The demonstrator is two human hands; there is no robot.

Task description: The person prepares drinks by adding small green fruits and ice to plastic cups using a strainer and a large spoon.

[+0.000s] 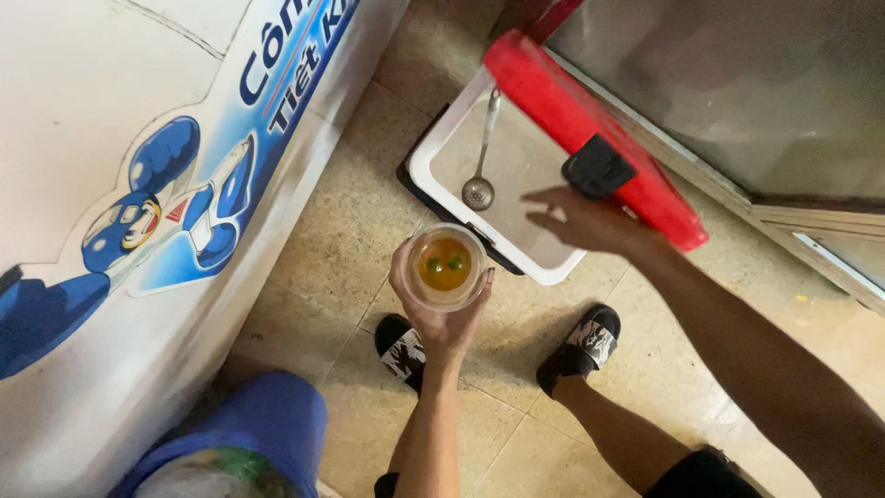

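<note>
My left hand (441, 314) grips a clear plastic cup (447, 267) of amber drink with two small green fruits floating in it, held above the tiled floor. My right hand (581, 219) hovers open, fingers spread, over a white cooler box (433, 152) on the floor. Inside the box lies a metal slotted ladle (481, 157), its bowl toward me. The box's red lid (590, 134) with a black latch stands tilted open just beyond my right hand.
A large white chest freezer (138, 203) with a blue cartoon sticker fills the left. A steel-fronted cabinet (737, 83) stands at the upper right. My feet in black slides (581, 343) rest on the beige tiles. A blue bin (258, 433) sits at lower left.
</note>
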